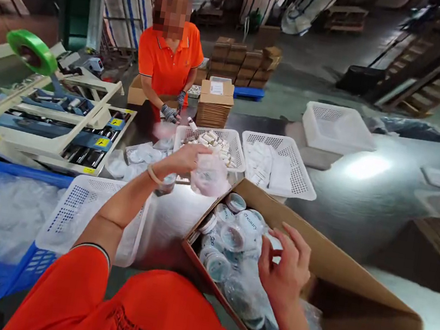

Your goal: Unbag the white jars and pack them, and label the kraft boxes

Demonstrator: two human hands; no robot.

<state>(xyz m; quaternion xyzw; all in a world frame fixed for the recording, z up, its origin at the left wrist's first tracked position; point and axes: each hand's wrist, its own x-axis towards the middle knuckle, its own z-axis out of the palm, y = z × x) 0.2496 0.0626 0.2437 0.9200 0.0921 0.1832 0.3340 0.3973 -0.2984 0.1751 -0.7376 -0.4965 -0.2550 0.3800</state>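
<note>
My left hand is closed on a clear plastic bag, held near the front of a white basket of small rolled items. Over a long cardboard box, my right hand has its fingers curled, with thumb and index finger close together; whether anything is between them is hard to make out. Several round lidded containers and plastic wrapping fill the near-left part of that box.
A blue crate and a white basket stand at the left, below a machine with green tape. Across the table, a person wears grey gloves. Another white basket holds packets; one more lies behind.
</note>
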